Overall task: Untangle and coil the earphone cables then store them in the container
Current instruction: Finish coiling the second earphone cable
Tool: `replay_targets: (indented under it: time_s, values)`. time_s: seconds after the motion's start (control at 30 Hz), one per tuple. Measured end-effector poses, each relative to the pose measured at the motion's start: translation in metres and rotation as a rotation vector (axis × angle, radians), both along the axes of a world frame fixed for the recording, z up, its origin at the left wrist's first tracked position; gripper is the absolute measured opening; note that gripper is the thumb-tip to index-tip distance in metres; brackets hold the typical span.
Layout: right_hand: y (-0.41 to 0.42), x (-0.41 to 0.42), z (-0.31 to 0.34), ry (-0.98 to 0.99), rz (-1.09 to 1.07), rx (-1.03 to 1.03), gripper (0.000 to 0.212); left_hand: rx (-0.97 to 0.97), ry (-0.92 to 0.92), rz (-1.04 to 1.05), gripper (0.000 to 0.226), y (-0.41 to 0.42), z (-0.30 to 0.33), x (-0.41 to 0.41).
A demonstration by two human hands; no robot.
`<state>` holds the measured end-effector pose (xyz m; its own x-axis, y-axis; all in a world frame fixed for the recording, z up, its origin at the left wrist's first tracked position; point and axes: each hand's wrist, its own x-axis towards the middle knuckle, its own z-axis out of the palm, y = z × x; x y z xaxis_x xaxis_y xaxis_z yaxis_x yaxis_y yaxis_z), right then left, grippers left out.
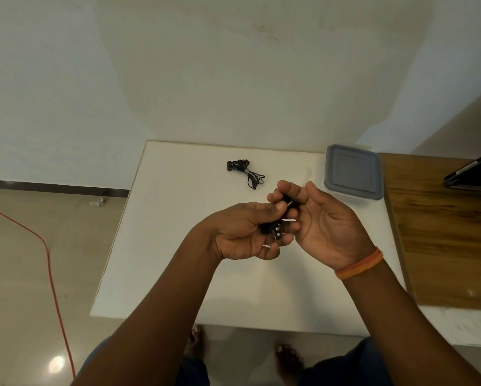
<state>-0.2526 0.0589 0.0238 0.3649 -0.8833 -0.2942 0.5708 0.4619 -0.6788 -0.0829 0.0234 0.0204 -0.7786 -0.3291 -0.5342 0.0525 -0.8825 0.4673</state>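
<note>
Black earphone cable (275,228), bundled between both hands' curled fingers (282,206), above white table (178,246)

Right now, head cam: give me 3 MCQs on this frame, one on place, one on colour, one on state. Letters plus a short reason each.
1. Where does the loose earphone bundle lie?
A. on the white table, beyond the hands
B. on the wooden surface
C. inside the container

2. What colour is the container lid?
A. red
B. grey
C. green

3. What state is the container in?
A. lid off
B. tipped over
C. lid on, upright

Answers:
1 A: the bundle rests on the white tabletop, left of the container.
2 B: the lid is grey over a clear body.
3 C: the lid sits flat on top, while the left hand and right hand both hold the black earphone cable.
</note>
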Motion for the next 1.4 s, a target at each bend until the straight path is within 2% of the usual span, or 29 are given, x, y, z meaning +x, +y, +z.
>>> replay_targets:
  time_s: [0.1,0.17,0.23,0.37,0.43,0.5,0.67,0.8,0.87,0.93,0.97,1.07,1.13,1.23,1.3,1.4]
  values:
    - [-0.001,0.001,-0.001,0.015,-0.052,-0.023,0.049,0.066,-0.014,0.064,0.02,0.0,0.004,-0.004]
    - [-0.002,0.001,-0.001,0.016,-0.094,-0.03,0.042,0.0,-0.04,0.118,0.022,0.001,0.004,-0.006]
    - [-0.003,0.001,-0.001,0.043,-0.119,-0.037,0.035,-0.179,-0.088,0.139,0.021,0.001,0.003,-0.005]
    - [-0.002,-0.001,-0.003,0.056,-0.14,-0.031,0.032,-0.786,-0.4,0.039,0.027,0.006,0.005,-0.006]
    - [-0.002,0.0,-0.003,0.05,-0.143,-0.032,0.032,-0.906,-0.491,0.009,0.03,0.008,0.007,-0.006]
    - [-0.002,0.0,-0.003,0.062,-0.152,-0.036,0.031,-0.935,-0.523,-0.017,0.032,0.008,0.009,-0.005]
    - [-0.003,0.002,-0.003,0.073,-0.165,-0.044,0.033,-0.744,-0.387,0.022,0.03,0.009,0.013,-0.003]
    - [-0.003,0.003,-0.003,0.103,-0.158,-0.056,0.053,-0.844,-0.472,0.025,0.027,0.014,0.007,-0.012]
    - [-0.001,0.003,0.001,0.171,-0.151,-0.09,0.041,-0.821,-0.497,0.057,0.028,0.016,0.003,-0.016]
    - [0.001,0.001,0.006,0.307,-0.192,-0.121,0.026,-0.739,-0.53,0.109,0.029,0.015,0.001,-0.018]
    - [0.002,0.0,0.007,0.464,-0.251,-0.161,0.025,-0.688,-0.55,0.136,0.029,0.014,-0.001,-0.019]
    - [0.008,-0.001,0.001,1.253,-0.525,-0.486,0.022,-0.576,-0.599,0.185,0.027,0.011,-0.003,-0.019]
    - [0.012,0.003,-0.01,1.551,-0.611,-0.723,0.02,-0.515,-0.582,0.188,0.025,0.01,-0.001,-0.019]
    - [0.014,0.013,-0.022,1.852,-0.609,-0.965,0.018,-0.417,-0.48,0.18,0.026,0.012,0.004,-0.021]
    - [0.012,0.018,-0.022,1.93,-0.635,-1.079,0.014,-0.373,-0.413,0.182,0.03,0.013,0.007,-0.021]
    - [0.011,0.024,-0.019,1.967,-0.676,-1.181,0.019,-0.352,-0.379,0.194,0.034,0.013,0.009,-0.02]
